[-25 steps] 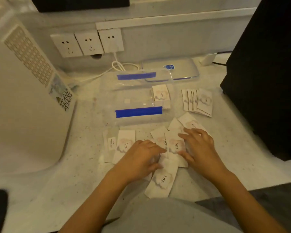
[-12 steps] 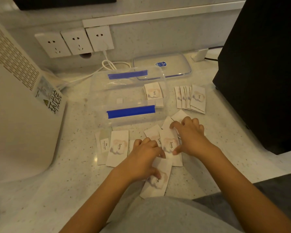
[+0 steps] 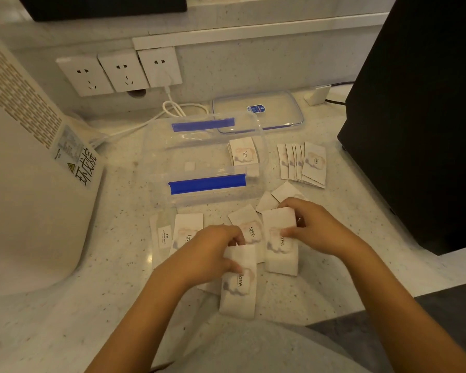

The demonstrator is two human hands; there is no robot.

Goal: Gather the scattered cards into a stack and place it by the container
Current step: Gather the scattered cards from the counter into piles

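Speckled countertop (image 3: pixel 65 305), mid-frame: left hand (image 3: pixel 207 254) pinched one love card (image 3: pixel 238 286), right hand (image 3: pixel 320 230) curled on a thicker card stack (image 3: pixel 279 243) below clear container (image 3: pixel 205 162); best w/ edges squared, stray cards (image 3: pixel 184 232) slid under.

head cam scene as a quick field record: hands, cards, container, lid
left hand: gripping a love card near the counter edge
right hand: gripping another love card
loose cards: several more between the hands and the container
fanned cards: lying right of the container
container: clear, open, blue clips, a few cards inside
lid: off, lying behind the container
counter: pale speckled stone
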